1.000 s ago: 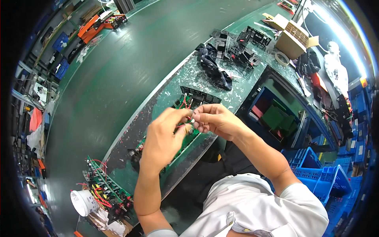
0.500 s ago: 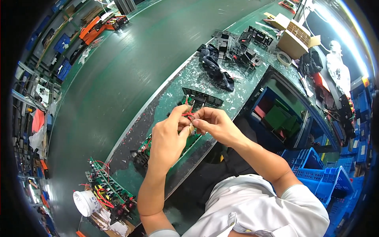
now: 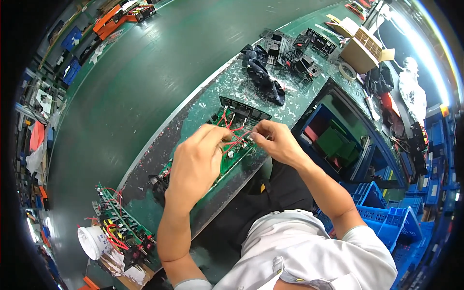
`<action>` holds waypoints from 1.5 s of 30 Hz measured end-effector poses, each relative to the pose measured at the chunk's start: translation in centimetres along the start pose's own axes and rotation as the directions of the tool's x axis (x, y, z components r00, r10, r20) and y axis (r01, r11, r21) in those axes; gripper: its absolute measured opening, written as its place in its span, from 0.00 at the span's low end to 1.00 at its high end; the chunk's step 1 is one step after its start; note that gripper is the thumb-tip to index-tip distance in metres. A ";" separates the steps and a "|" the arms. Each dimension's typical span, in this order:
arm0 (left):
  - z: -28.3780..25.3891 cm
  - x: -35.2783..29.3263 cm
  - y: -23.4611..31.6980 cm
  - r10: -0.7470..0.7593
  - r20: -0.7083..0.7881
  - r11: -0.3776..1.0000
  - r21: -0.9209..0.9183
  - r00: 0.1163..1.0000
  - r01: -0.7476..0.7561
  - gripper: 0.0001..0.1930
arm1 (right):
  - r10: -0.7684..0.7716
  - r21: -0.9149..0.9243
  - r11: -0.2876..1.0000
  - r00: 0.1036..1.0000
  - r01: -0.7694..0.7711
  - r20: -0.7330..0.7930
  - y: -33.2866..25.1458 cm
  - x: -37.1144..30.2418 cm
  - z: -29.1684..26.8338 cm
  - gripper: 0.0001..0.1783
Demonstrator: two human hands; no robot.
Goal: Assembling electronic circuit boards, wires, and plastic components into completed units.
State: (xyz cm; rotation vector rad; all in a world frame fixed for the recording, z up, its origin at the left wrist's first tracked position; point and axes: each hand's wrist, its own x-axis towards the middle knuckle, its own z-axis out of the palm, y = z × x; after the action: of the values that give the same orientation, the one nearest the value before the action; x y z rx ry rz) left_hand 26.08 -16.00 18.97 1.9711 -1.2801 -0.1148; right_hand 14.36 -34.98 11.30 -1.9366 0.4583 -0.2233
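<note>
If the right hand (image 3: 265,137) tugs too hard, I reckon one of the red wires (image 3: 237,141) could tear off its joint. Those wires stretch between the hands, above the board (image 3: 226,165) on the bench's (image 3: 296,99) near side. The right fingertips pinch them; whether the left hand (image 3: 197,157) grips, I can't tell. Half a second ago the hands almost met; now there's a gap.
</note>
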 end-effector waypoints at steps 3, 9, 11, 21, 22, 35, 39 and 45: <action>-0.8 -0.1 -0.6 -0.005 0.046 0.999 -0.039 0.999 0.007 0.08 | 0.042 -0.038 0.998 0.999 -0.042 0.015 1.1 -0.3 0.7 0.11; -1.5 0.1 -0.5 -0.054 -0.018 0.995 -0.090 0.998 0.052 0.07 | 0.008 -0.173 0.985 0.999 -0.016 -0.051 1.4 -0.4 2.2 0.11; -1.6 0.2 -0.6 -0.077 -0.023 0.991 -0.116 0.997 0.074 0.07 | 0.007 -0.206 0.978 0.995 -0.027 -0.096 1.5 -0.5 2.4 0.12; -1.3 -0.2 -1.1 -0.070 -0.016 0.991 -0.119 0.997 0.067 0.08 | -0.117 -0.361 0.930 0.987 0.070 -0.110 1.0 -0.7 3.1 0.10; -1.3 -0.2 -1.2 -0.050 -0.009 0.992 -0.119 0.999 0.049 0.08 | -0.139 -0.367 0.925 0.985 0.094 -0.099 0.9 -0.7 3.2 0.10; -2.6 0.0 -0.7 -0.035 -0.053 0.994 -0.108 0.998 0.029 0.09 | -0.155 -0.559 0.816 0.987 0.148 0.034 0.5 -0.2 3.2 0.09; -3.5 -1.5 1.1 -0.006 -0.065 0.994 -0.113 0.998 -0.001 0.10 | -0.124 -0.232 0.957 0.966 0.177 0.226 -0.9 1.5 -1.2 0.13; -2.7 -9.7 6.2 0.028 0.166 0.924 -0.382 0.986 0.038 0.12 | -0.244 -0.507 0.856 0.944 0.102 -0.221 -0.4 8.9 -11.5 0.13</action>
State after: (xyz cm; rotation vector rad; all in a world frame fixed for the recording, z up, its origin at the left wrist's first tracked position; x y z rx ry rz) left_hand 17.97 -7.93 21.72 1.6513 -1.2479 -0.5080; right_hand 18.33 -48.26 15.79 -2.4676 0.5624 -0.5481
